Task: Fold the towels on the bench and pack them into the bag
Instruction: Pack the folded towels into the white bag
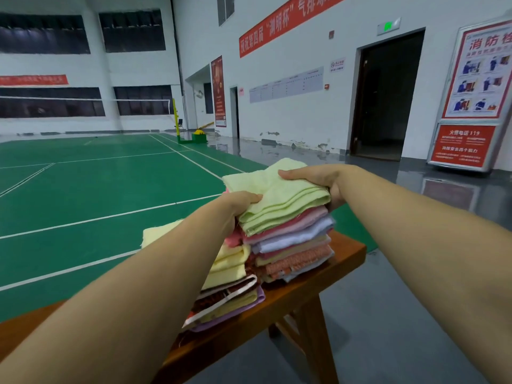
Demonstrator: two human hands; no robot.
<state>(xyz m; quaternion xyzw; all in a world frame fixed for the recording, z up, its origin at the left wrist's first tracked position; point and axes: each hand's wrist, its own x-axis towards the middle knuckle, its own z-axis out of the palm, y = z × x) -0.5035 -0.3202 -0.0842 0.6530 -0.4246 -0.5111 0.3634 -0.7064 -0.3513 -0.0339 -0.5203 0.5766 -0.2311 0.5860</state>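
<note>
Both hands, left hand (240,202) and right hand (313,180), squeeze the towel stack (288,231) from its sides (so nothing slips) above the bench (346,250); more towels (230,289) lie beside the stack.

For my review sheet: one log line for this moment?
both hands grip folded towel stack | second stack on bench | bag unseen

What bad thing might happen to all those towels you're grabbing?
The tall stack sits near the end of the bench, so a nudge may tip it onto the floor. The left hand and right hand grip only its sides, so lifting it could let middle towels slide out and unfold. The left arm lies over the second pile, which already looks uneven, and may drag it loose. No bag is in view, so the carry may be awkward.
</note>
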